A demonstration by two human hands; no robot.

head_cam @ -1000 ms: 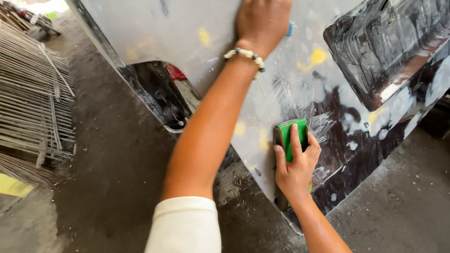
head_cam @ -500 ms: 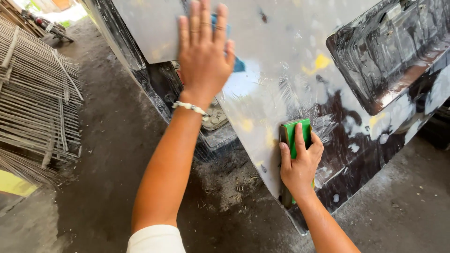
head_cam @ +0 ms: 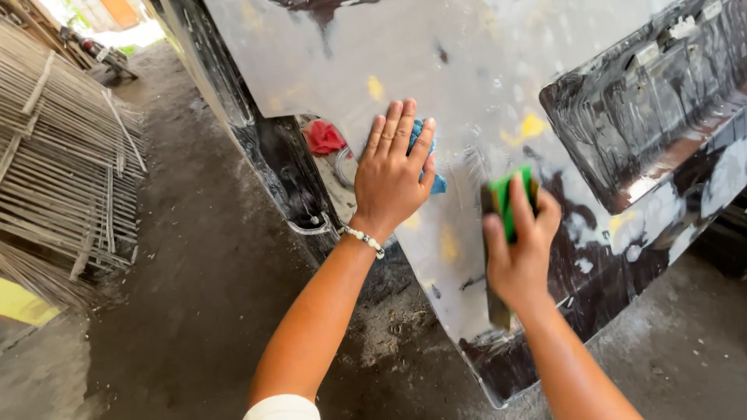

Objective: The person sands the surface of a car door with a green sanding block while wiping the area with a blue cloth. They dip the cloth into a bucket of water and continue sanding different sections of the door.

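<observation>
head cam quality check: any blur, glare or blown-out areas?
Head view: right hand and its green sanding block smear slightly with motion; left hand on the blue cloth is sharp. The wet dark panel shows streaky glare. The doorway top left is overexposed. Floor is evenly lit, without hard shadows.

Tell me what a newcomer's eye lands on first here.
The large grey sanded vehicle body panel fills the upper frame. On it, the right hand presses a green sanding block, while the left hand lies flat over a blue cloth. A stack of thin metal rods sits far left.
</observation>
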